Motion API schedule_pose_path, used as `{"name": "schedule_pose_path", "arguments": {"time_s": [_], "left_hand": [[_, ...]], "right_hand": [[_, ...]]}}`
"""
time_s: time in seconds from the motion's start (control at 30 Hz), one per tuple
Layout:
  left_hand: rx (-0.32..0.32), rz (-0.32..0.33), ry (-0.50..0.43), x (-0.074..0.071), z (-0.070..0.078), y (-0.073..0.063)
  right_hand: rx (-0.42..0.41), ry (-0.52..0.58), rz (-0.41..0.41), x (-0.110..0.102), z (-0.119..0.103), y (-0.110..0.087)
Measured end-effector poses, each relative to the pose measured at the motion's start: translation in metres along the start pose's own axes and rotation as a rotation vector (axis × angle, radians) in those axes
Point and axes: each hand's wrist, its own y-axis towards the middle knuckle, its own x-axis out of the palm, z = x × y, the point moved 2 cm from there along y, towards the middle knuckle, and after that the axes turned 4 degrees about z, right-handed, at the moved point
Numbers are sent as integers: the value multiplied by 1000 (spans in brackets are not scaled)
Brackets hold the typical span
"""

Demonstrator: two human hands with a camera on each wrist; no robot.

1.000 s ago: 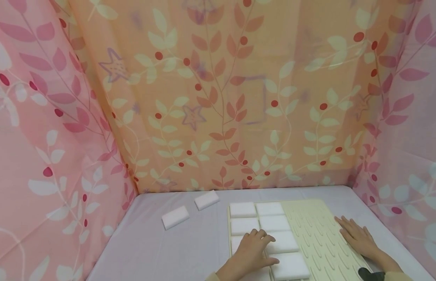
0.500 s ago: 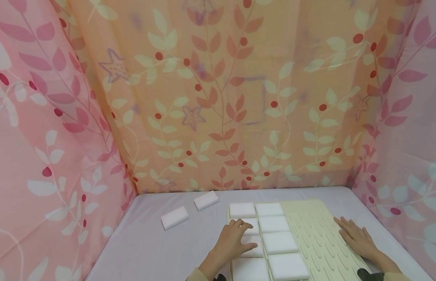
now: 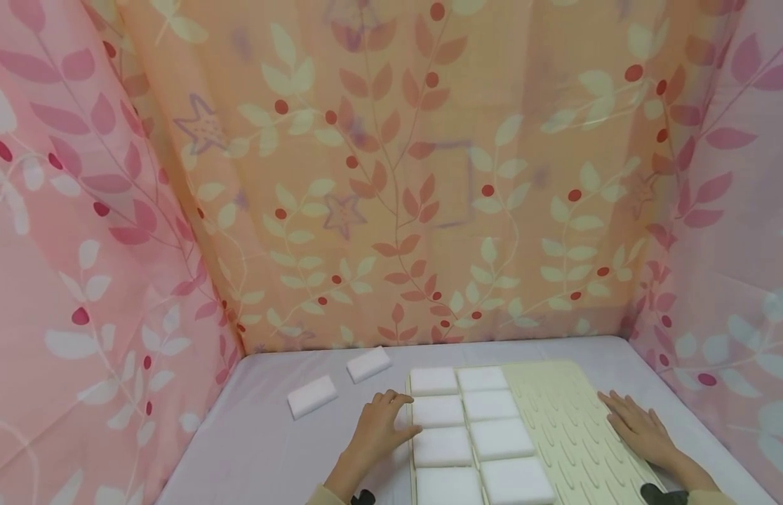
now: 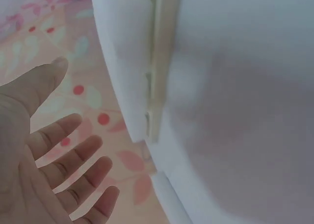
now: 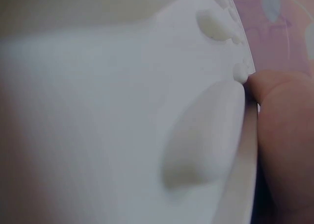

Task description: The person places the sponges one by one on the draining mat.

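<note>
A pale cream board (image 3: 546,400) with raised ridges lies on the table at the right. Two columns of white sponge blocks (image 3: 442,446) cover its left half. My left hand (image 3: 374,429) holds nothing and is just left of the board's left edge, thumb and fingers spread apart; the left wrist view shows its bare palm (image 4: 29,185). My right hand (image 3: 643,431) rests along the board's right edge with its fingers extended. Part of that hand (image 5: 287,136) shows beside the rim in the right wrist view.
Two loose white sponge blocks, a nearer one (image 3: 312,397) and a farther one (image 3: 369,365), lie on the white-covered table (image 3: 259,435) left of the board. Patterned curtains (image 3: 391,175) hang behind the table and at both sides.
My left hand has moved left from over the blocks to beside the board, uncovering the left column. The right hand stays at the right edge.
</note>
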Motion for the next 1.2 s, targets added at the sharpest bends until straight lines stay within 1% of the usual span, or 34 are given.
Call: {"name": "schedule_pose_path", "arguments": {"time_s": [0.1, 0.33, 0.53, 0.63, 0.73, 0.93, 1.13, 1.2], "left_hand": [[-24, 9, 11, -3, -14, -5], [-105, 27, -18, -14, -41, -14], [-138, 39, 26, -14, -62, -22], [-145, 57, 45, -14, -69, -27], [-136, 82, 56, -16, -74, -31], [-138, 115, 52, -20, -83, -34], [-174, 127, 63, -26, -95, -38], [-196, 130, 69, -28, -99, -40]], "right_hand": [[3, -1, 1, 0, 0, 0], [25, -4, -20, -2, -2, 0], [20, -3, -14, -3, -3, 0], [22, -10, -10, -2, -3, 0], [25, -12, -10, -2, -2, 0], [23, -13, -8, -2, -2, 0], [12, -12, 3, -1, -1, 0], [15, -15, -3, 0, -1, 0]]}}
